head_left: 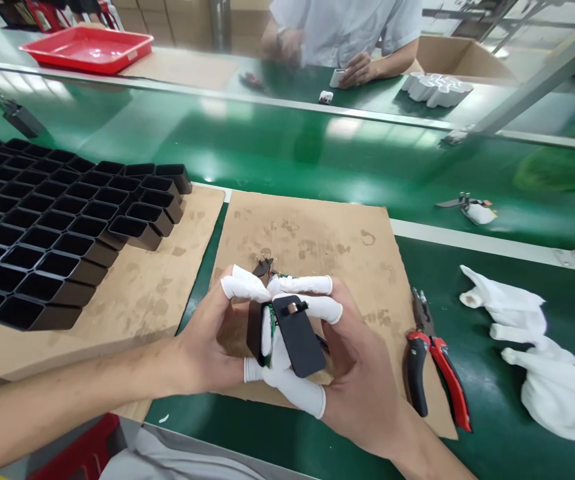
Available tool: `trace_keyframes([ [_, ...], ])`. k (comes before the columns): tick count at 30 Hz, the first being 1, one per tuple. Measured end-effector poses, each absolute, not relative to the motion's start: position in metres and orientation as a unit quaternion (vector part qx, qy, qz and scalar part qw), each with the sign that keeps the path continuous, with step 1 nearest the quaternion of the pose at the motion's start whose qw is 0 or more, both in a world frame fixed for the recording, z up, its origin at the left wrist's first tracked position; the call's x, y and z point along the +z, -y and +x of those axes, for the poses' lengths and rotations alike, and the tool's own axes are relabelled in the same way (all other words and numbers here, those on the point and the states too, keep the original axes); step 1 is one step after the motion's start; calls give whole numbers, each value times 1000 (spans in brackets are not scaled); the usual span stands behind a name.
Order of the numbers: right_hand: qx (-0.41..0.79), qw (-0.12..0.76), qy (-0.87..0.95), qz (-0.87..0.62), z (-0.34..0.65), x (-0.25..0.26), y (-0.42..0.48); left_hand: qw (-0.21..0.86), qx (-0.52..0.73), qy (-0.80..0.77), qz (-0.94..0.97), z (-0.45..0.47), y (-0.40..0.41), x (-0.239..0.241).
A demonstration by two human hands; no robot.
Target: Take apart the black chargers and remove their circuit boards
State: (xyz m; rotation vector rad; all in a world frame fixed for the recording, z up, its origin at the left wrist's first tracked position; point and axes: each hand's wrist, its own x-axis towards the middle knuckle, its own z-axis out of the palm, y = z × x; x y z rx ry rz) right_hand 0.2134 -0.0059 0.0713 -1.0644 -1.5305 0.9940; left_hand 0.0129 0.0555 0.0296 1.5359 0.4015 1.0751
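Observation:
Both my hands meet low in the middle of the view, over a stained cardboard sheet [317, 233]. My left hand [207, 340] and my right hand [357, 373] wear white finger cots and together grip a small black plastic casing [297, 333] with a green circuit board [269, 330] showing at its left side. The casing's flat black cover faces me and tilts to the right. Small metal prongs [263, 267] stick up behind my fingertips. All fingers are curled round the part.
Black empty casings [42, 233] stand in rows on cardboard at the left. Red-handled pliers [432, 363] lie right of my hands, white gloves [532, 353] further right. Across the green belt [287, 147], another person handles a small white part [336, 78]. A red tray [87, 48] sits far left.

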Motion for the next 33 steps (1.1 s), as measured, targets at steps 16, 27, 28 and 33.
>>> trace_keyframes([
  [16,451,562,568,-397,227,90,15,528,463,-183,688,10,-64,34],
  [27,446,507,599,-430,221,94,13,532,476,-155,682,11,-63,30],
  [28,439,503,606,-432,221,94,13,529,475,-159,685,12,-63,30],
  [33,419,498,612,-450,222,90,16,503,474,-166,704,11,-63,27],
])
